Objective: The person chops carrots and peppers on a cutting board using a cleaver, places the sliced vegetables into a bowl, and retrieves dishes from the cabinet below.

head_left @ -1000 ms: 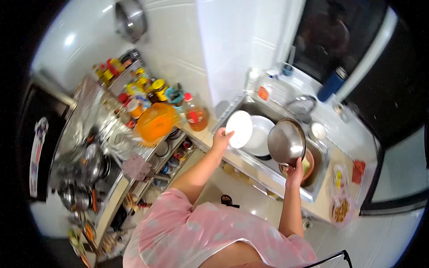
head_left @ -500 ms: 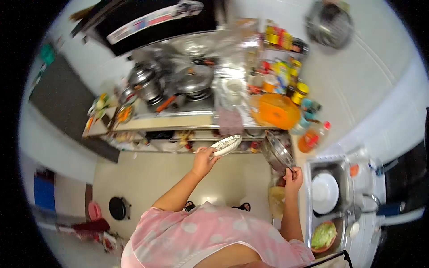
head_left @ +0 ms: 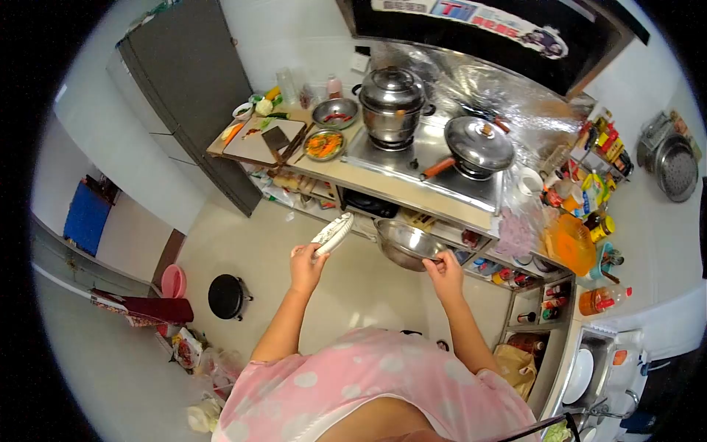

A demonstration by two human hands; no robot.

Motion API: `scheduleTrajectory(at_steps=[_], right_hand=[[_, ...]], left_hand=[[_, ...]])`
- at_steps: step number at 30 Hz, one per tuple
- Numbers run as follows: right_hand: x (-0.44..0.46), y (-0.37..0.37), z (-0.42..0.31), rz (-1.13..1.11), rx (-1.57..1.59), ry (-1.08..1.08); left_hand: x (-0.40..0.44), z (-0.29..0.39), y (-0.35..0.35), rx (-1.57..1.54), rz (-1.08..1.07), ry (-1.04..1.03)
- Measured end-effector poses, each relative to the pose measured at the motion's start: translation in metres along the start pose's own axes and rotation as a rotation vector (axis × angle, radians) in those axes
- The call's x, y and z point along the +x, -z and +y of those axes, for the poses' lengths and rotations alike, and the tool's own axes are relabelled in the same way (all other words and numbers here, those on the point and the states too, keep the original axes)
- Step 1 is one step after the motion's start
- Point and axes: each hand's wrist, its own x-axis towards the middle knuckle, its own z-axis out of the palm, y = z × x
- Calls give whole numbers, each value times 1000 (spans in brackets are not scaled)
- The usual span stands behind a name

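Observation:
A white plate [head_left: 335, 233], tilted on its side, is held by its edge in my left hand [head_left: 305, 269]. To the right, my right hand [head_left: 445, 275] grips the rim of a steel bowl [head_left: 406, 244], whose inside faces up. Both items are in the air above the floor, in front of the stove counter, and do not touch each other.
Ahead, the stove [head_left: 412, 168] bears a steel pot [head_left: 392, 103] and a lidded pan [head_left: 479, 144]. A cutting board [head_left: 259, 144], cleaver and two food bowls lie at its left. The sink [head_left: 600, 368] is at lower right, a black stool [head_left: 227, 297] at left.
The view has swung left from the sink to the stove and cutting board. My hands still carry the plate and bowl, which have moved away from the sink.

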Motion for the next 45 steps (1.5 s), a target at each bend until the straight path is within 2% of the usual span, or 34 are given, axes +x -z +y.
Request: scheduleTrajectory(at_steps=[3,8,12,14,17,21,22,30,33,37,40,43,45], right_hand=[[27,-48,-19,-47,-85,58],[88,-113,-12,-107,-186,109],[151,-171,30,-133,-273,183],[177,-194,56,-167,-330,149],[199,-220,98,-107,-416,256],[206,-228,119,-101,-442,172],[210,-230,118,-114,-446,155],[198,-224,104,-132,-539,52],[187,-219,103,-125,-492,-79],[174,-230,105,29,-552,-133],[173,-239,100,72,-553,-156],[176,-252,92,77,-565,-235],[179,-258,89,74,-588,-220]], left_hand=[[17,-35,26,57,86,-39],[49,-72,41,36,75,-22],[81,-81,44,52,4,52],[102,-92,38,55,-22,-10],[132,-112,20,96,-82,-115],[183,-115,2,47,-226,-163],[195,-121,-5,68,-239,-237],[250,-155,-89,52,-352,-411],[261,-171,-115,26,-381,-491],[276,-187,-140,-31,-455,-611],[285,-203,-162,48,-495,-738],[289,-216,-190,233,-639,-726],[293,-227,-204,143,-578,-764]])
